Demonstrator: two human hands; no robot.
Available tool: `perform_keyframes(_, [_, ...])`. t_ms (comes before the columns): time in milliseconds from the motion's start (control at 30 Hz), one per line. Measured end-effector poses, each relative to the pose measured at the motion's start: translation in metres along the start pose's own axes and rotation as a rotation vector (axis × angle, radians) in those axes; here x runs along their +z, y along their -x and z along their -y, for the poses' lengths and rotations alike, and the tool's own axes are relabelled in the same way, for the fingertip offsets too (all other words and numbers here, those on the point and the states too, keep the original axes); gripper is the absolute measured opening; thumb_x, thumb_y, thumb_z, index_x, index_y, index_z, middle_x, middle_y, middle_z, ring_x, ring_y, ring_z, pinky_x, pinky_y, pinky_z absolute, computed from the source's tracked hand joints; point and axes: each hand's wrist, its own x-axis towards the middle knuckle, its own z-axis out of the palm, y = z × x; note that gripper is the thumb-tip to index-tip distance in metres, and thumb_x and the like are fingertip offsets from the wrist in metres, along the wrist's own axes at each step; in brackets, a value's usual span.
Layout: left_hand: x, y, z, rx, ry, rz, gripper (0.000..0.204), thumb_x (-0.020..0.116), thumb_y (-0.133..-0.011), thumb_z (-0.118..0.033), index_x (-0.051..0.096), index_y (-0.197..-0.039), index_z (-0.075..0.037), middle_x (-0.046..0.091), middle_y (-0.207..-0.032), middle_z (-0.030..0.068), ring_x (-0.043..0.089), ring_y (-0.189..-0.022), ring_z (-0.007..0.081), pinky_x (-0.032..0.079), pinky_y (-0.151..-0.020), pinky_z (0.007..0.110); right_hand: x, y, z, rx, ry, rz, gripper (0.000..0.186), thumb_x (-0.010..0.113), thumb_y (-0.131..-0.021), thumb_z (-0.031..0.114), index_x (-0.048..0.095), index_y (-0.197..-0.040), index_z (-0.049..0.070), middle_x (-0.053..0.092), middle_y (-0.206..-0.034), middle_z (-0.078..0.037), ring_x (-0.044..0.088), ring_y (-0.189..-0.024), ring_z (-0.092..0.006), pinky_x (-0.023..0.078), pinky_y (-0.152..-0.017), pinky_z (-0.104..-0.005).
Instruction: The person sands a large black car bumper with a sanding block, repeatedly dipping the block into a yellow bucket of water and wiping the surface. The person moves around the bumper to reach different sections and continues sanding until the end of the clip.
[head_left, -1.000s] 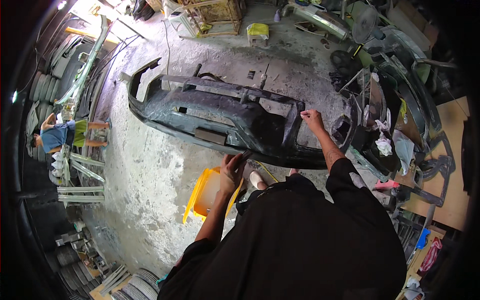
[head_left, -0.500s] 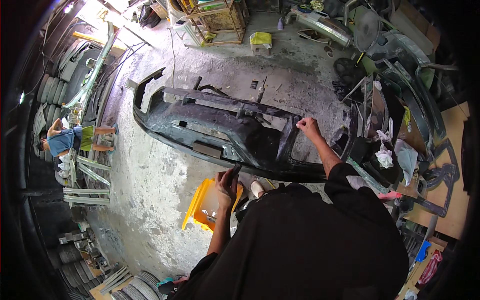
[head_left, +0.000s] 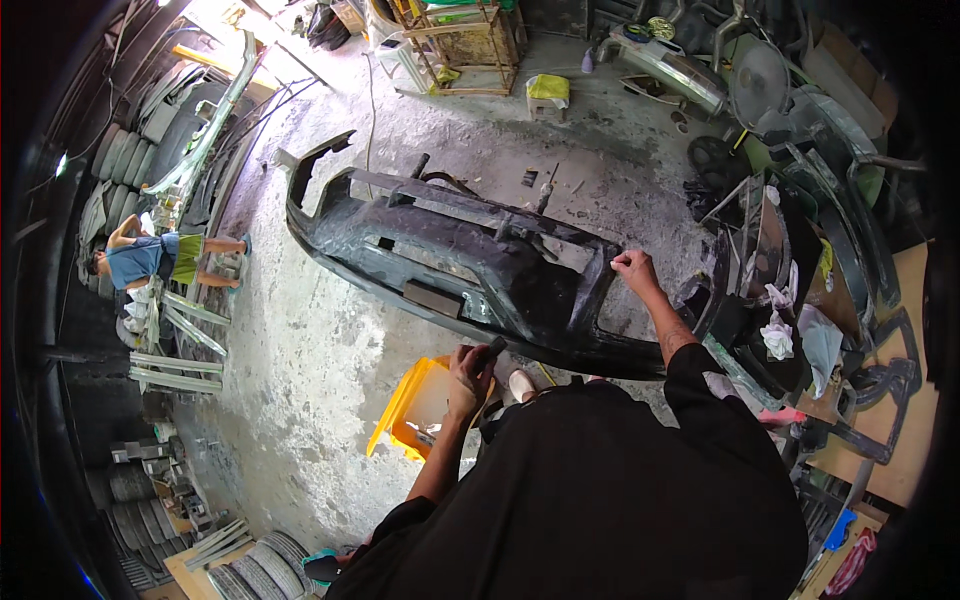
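A large black car bumper (head_left: 450, 255) lies on the concrete floor in front of me. My right hand (head_left: 634, 270) grips the bumper's upper inner edge near its right end. My left hand (head_left: 470, 368) is closed around a small dark tool (head_left: 491, 352), held just below the bumper's near edge and above a yellow plastic crate (head_left: 412, 405).
Another person (head_left: 145, 258) crouches at the far left beside stacked tyres and metal strips. A wooden frame (head_left: 465, 45) and a yellow item (head_left: 547, 90) stand at the back. Bumpers, rags and car parts (head_left: 790, 270) crowd the right side. Tyres (head_left: 255, 570) lie at lower left.
My left hand has come away from the bumper's near edge and lowered over the yellow crate, holding the dark tool. My right hand keeps its grip on the bumper.
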Motion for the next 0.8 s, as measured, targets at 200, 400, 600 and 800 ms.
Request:
perform_keyframes(200, [0.022,0.013,0.046,-0.083,-0.587,0.250,0.024,0.061,-0.094,-0.025,0.076,-0.112,-0.019,0.061,-0.114,0.0135,0.058,-0.108,0.0368,0.041,-0.094,0.061,-0.006,0.005,-0.011,0.009,-0.046,0.002,0.021,0.080,-0.082,0.017,0.076,-0.092,0.000,0.076,-0.086,-0.017,0.075,-0.080,-0.0273,0.057,-0.075,-0.0372])
perform_keyframes(400, [0.041,0.092,0.167,-0.406,-0.825,0.354,0.025,0.060,-0.094,-0.024,0.078,-0.105,-0.012,0.063,-0.123,0.0135,0.058,-0.119,0.0345,0.036,-0.106,0.064,0.008,0.001,0.004,-0.047,-0.043,-0.030,0.022,0.082,-0.082,0.019,0.076,-0.093,0.001,0.077,-0.087,-0.015,0.075,-0.081,-0.0256,0.057,-0.076,-0.0354])
perform_keyframes(600, [0.024,0.107,0.171,-0.796,-0.508,0.244,0.035,0.074,-0.083,-0.034,0.076,-0.112,-0.015,0.065,-0.124,0.0115,0.061,-0.123,0.0334,0.031,-0.109,0.072,0.002,0.004,-0.012,-0.050,-0.037,0.007,0.018,0.080,-0.083,0.015,0.074,-0.091,0.000,0.075,-0.083,-0.014,0.073,-0.078,-0.0247,0.056,-0.074,-0.0363])
perform_keyframes(800, [0.006,0.121,0.157,-0.820,-0.495,0.222,0.038,0.074,-0.085,-0.034,0.076,-0.118,-0.016,0.066,-0.127,0.0121,0.061,-0.123,0.0325,0.031,-0.108,0.075,0.005,0.004,-0.009,-0.103,-0.101,0.024,0.019,0.080,-0.084,0.015,0.074,-0.093,0.000,0.075,-0.083,-0.013,0.072,-0.077,-0.0216,0.055,-0.072,-0.0351])
